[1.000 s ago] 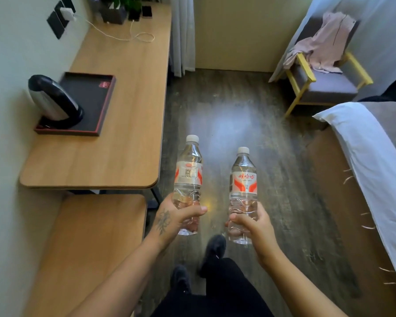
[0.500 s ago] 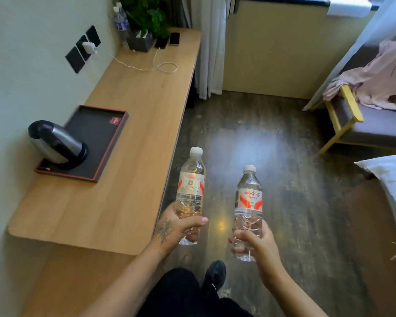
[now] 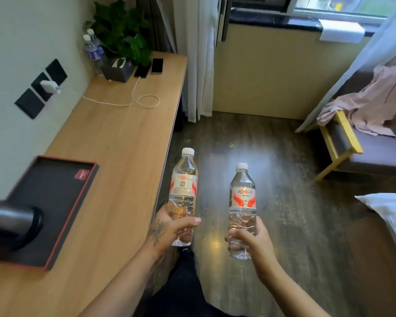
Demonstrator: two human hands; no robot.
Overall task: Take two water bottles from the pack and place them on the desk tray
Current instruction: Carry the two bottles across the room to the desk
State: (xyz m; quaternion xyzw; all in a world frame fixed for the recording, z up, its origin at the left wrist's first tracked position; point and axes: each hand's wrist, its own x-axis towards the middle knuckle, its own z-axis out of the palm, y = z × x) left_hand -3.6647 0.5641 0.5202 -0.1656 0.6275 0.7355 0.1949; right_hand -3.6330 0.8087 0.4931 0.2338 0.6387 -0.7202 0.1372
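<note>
My left hand (image 3: 169,232) grips the lower part of a clear water bottle (image 3: 183,179) with a white cap and red-and-white label, held upright just past the desk's right edge. My right hand (image 3: 252,241) holds a second, matching water bottle (image 3: 242,197) upright over the floor, a little to the right of the first. The black desk tray (image 3: 62,193) with a red rim lies on the wooden desk (image 3: 124,145) at the left, well left of both bottles. A black kettle (image 3: 12,225) stands on the tray's near end. The pack is out of view.
At the desk's far end stand a potted plant (image 3: 121,35), two other bottles (image 3: 93,49), a tissue box (image 3: 117,69) and two phones (image 3: 157,65), with a white charger cable (image 3: 133,99) looping across. An armchair with pink cloth (image 3: 370,106) is at right, a bed corner (image 3: 389,209) nearer.
I have walked forward along the desk with both bottles held upright. The tray and kettle have slid nearer and to the lower left, and the window end of the room has come into view.
</note>
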